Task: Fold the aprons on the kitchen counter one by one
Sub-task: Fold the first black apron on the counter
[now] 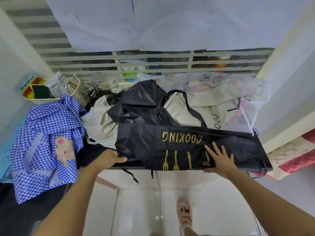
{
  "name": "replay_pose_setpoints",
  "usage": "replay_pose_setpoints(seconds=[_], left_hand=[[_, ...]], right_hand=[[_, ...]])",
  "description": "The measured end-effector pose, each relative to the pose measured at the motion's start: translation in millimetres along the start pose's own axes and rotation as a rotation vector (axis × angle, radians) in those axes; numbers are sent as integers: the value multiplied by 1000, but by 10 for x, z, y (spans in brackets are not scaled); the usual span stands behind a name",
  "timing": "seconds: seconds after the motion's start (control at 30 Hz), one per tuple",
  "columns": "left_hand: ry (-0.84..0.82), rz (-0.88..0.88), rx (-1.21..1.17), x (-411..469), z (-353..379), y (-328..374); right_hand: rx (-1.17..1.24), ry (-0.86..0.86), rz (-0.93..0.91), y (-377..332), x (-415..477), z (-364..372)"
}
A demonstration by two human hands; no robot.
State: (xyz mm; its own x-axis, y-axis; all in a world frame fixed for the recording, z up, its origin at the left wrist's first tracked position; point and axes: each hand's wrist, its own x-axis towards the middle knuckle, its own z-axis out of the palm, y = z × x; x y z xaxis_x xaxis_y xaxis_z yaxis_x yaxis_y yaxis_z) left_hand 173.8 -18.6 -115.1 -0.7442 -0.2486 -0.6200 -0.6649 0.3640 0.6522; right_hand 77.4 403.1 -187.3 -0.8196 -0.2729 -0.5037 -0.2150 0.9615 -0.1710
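I judge the black apron mid-fold at the front edge of the counter: left hand pinches its side, right hand lies flat on it, fingers spread; next, carry that side across

The black apron lies stretched sideways along the front edge of the tabletop. It is folded into a long band with gold "COOKING" lettering and gold cutlery prints facing up, its upper part bunched behind and thin ties dangling over the edge. To its left lies a crumpled blue-and-white checked apron with a bear patch, behind and partly under it a rumpled cream apron, and at its far right a see-through apron printed with kitchen drawings.
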Motion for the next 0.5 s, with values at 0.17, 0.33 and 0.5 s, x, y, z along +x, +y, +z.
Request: replay_pose_setpoints(seconds=[0.17,0.33,0.5], left_hand=[[15,-53,563,11,-606,49],[521,71,615,82,-413,158],[398,503,477,-30,776,465]], right_hand=[[-32,-51,-13,68,1,-38],[-37,-40,-11,29,14,-34],[12,78,-6,3,-28,54]])
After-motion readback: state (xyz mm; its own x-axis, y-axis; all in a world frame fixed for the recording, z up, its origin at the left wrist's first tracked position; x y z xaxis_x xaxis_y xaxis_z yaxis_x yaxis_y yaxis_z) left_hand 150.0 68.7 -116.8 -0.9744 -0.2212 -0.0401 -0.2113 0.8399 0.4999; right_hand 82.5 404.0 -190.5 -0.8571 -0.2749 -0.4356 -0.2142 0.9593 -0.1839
